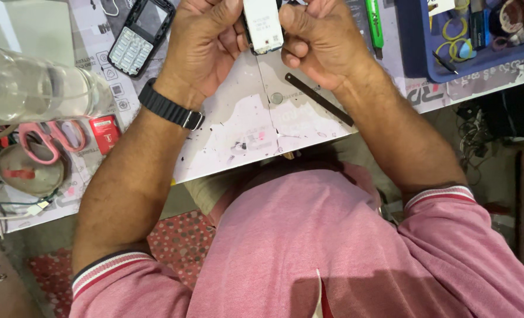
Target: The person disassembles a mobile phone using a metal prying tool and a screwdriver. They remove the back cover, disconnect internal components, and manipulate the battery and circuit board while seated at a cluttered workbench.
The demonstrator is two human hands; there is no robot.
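At top centre, the left hand (200, 44) and right hand (320, 41) clamp a small white-labelled phone body (263, 25) between them (fingers curled tight). Upper left lies a black keypad frame (139, 36); lower, a small red packet (105, 132).

Small white phone part (263, 25), flat and oblong with a dark rim, white face toward the camera, printed label and small codes on it. Held upright above the desk (244, 129), pinched between left hand (200, 44) and right hand (320, 41), top end cut off by the frame edge.
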